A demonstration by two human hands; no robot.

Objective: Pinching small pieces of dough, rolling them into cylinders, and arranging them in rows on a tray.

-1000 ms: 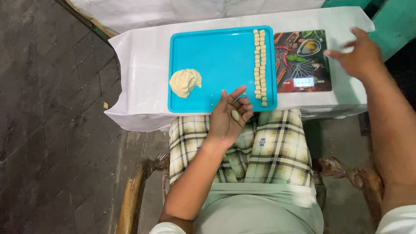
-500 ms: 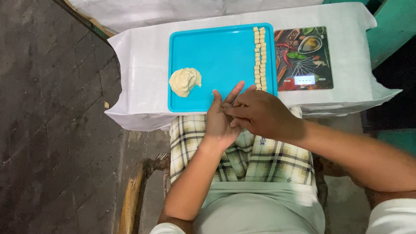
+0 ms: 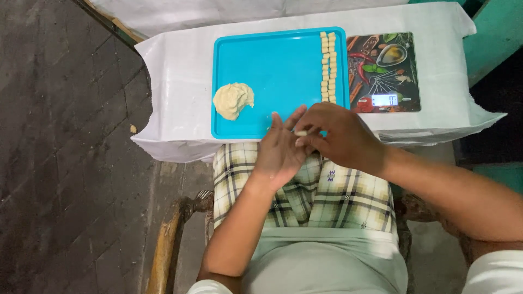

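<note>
My left hand is held palm up at the near edge of a turquoise tray, fingers spread. My right hand lies across it, and a small pale piece of dough shows between its fingers and the left palm. A lump of cream dough rests on the tray's left side. A row of several small dough pieces runs along the tray's right edge.
A kitchen scale with a picture of spices and a small lit display sits right of the tray on a white-covered table. My lap in checked cloth is below. A wooden chair arm and dark stone floor lie left.
My right hand came back from the scale at the right and settled over my left palm, pressing on the small dough piece. The left hand stayed near the tray's front edge.
</note>
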